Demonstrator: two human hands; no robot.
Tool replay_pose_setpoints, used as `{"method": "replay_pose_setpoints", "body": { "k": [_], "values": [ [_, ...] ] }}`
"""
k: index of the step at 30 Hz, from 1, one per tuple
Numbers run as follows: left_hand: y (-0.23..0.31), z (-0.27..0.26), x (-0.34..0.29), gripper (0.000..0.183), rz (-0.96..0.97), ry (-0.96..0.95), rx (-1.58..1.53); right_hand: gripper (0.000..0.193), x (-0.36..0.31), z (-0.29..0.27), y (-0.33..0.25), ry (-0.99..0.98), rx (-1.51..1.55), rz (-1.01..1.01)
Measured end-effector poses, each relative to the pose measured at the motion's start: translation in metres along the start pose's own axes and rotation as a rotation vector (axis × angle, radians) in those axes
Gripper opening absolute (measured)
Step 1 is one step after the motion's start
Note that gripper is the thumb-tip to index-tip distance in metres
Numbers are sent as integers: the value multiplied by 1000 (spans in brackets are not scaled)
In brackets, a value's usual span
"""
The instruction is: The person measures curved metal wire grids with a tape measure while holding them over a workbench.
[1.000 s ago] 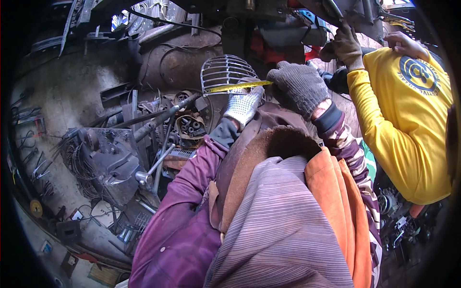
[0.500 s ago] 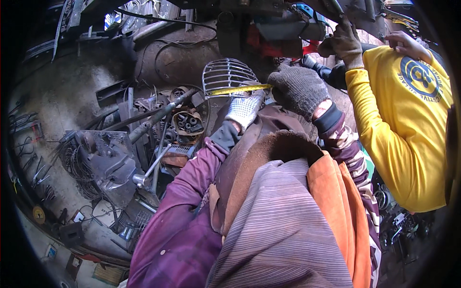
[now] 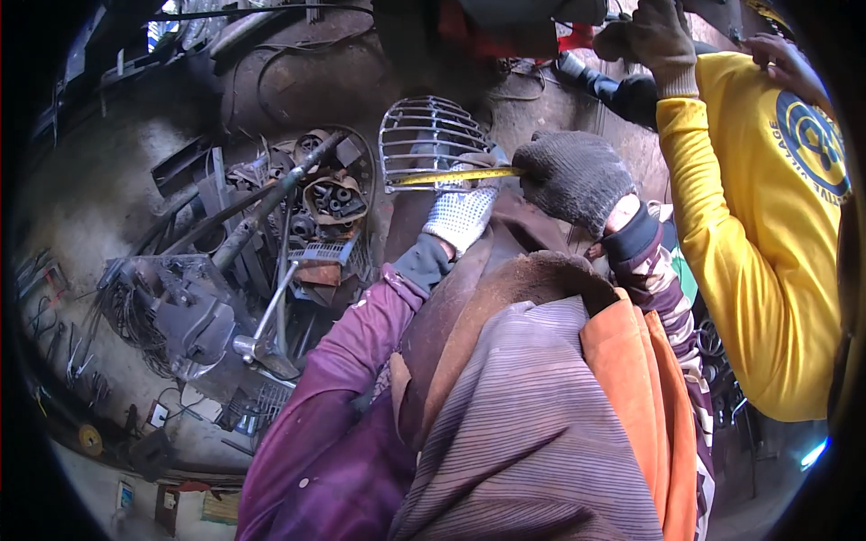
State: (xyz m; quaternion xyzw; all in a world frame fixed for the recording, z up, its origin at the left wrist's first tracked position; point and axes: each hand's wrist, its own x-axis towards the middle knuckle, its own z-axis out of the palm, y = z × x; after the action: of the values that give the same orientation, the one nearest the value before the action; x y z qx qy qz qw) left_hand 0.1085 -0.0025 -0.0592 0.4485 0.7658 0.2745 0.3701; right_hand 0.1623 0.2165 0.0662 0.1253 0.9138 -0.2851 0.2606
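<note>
Metal grille (image 3: 435, 135) in left hand's (image 3: 462, 215) grip, held by near edge. Yellow tape (image 3: 465, 174) already drawn along edge, right hand's (image 3: 577, 180) grip clenched at its end. Any marking: cannot tell.

The head view looks from the wearer's head steeply down and forward, over a striped cloth (image 3: 541, 406) that is nearest and fills the lower middle; the left hand (image 3: 462, 212) and right hand (image 3: 580, 185) lie farther out, above the centre, the floor (image 3: 95, 239) well below, and the wide fisheye reaches a yellow-shirted co-worker (image 3: 758, 234) at the right before darkening at its rim
</note>
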Motion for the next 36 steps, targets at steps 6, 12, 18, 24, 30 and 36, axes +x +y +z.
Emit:
{"method": "replay_pose_setpoints", "body": {
  "k": [6,12,18,24,30,36],
  "values": [
    [1,9,-8,35,20,-69,-8,18,-12,19,7,53,103,33],
    [-2,13,-12,35,95,-84,147,19,-14,29,12,50,120,40],
    [-1,16,-10,33,90,-35,141,19,-12,24,9,38,91,46],
    [5,0,1,26,-129,82,-305,21,-16,18,14,115,141,2],
    [-15,-63,5,20,-581,341,-1743,22,-47,19,39,383,374,120],
    [-44,-103,-11,25,-694,591,-1748,21,-71,37,33,383,358,157]
  ]
}}
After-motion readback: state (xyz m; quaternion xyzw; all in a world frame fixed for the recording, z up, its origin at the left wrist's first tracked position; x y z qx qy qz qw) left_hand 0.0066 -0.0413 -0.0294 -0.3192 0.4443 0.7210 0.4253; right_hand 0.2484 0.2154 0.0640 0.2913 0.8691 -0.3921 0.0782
